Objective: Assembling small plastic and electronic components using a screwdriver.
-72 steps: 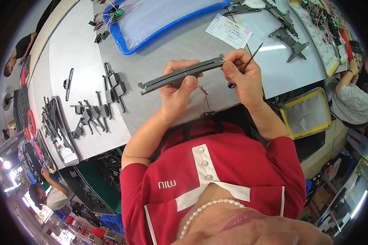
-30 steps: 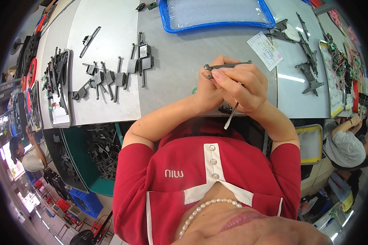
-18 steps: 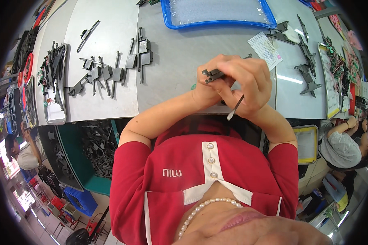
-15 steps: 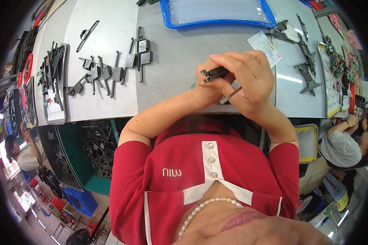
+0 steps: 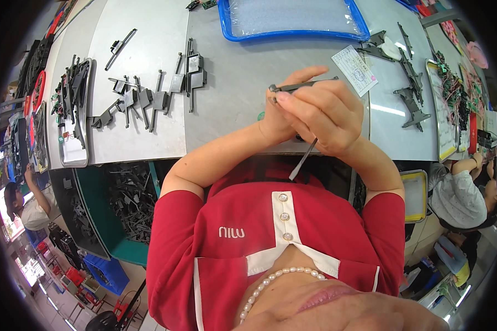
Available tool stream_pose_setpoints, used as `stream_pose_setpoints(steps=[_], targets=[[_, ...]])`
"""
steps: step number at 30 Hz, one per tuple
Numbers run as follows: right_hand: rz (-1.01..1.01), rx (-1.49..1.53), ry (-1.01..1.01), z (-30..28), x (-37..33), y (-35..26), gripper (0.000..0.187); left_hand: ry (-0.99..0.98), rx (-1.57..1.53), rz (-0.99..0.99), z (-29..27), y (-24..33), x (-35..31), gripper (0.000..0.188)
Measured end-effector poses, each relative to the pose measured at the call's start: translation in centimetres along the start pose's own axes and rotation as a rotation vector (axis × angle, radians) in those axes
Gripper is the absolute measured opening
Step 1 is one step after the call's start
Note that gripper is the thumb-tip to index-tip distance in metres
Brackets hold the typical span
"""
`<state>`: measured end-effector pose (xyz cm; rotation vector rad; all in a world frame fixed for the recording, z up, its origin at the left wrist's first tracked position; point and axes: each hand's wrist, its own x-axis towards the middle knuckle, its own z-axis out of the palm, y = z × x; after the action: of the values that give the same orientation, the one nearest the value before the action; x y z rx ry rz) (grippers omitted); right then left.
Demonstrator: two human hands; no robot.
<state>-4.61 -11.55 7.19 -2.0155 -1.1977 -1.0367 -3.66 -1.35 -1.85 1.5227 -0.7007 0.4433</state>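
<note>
My left hand (image 5: 279,118) is closed around a slim dark grey plastic part (image 5: 301,86), held above the front of the bench; its forefinger stretches along the far side. My right hand (image 5: 328,113) pinches the part's left end with thumb and forefinger. Out of the bottom of the right fist sticks a thin metal tool with a flat, pale tip (image 5: 297,169), like a small flat-blade screwdriver, slanting down to the left. Its handle is hidden in the palm. More dark plastic parts (image 5: 159,100) lie loosely grouped left of my hands.
A blue tray (image 5: 292,37) lined with clear film stands at the far side. Right of my hands lie a printed slip (image 5: 355,70) and several dark brackets (image 5: 413,107). A metal tray (image 5: 74,160) holds parts at left; a green bin (image 5: 96,204) of parts sits below the bench edge.
The plastic part has turned to lie more crosswise, and my right fingers have moved onto its left end. The tool's tip has swung down toward my body.
</note>
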Motion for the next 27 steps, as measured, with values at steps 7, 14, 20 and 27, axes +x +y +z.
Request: stream_pose_setpoints(steps=[7, 14, 20, 27], targets=[[-0.072, -0.04, -0.023, 0.2, -1.2, -0.7, 0.032, 0.009, 0.013, -0.027, -0.7, 1.7, 0.8, 0.03], [-0.049, -0.008, 0.004, 0.5, -1.6, -0.6, 0.035, 0.063, -0.261, -0.142, -0.4, 1.9, 0.8, 0.027], [0.024, 0.067, 0.058, 0.4, 0.2, -0.2, 0.032, -0.018, -0.003, -0.063, -1.3, 2.8, 1.4, 0.022], [0.329, 0.292, -0.512, -2.7, 2.5, 1.2, 0.024, -0.093, -0.372, -0.255, -0.2, 0.1, -0.6, 0.015]])
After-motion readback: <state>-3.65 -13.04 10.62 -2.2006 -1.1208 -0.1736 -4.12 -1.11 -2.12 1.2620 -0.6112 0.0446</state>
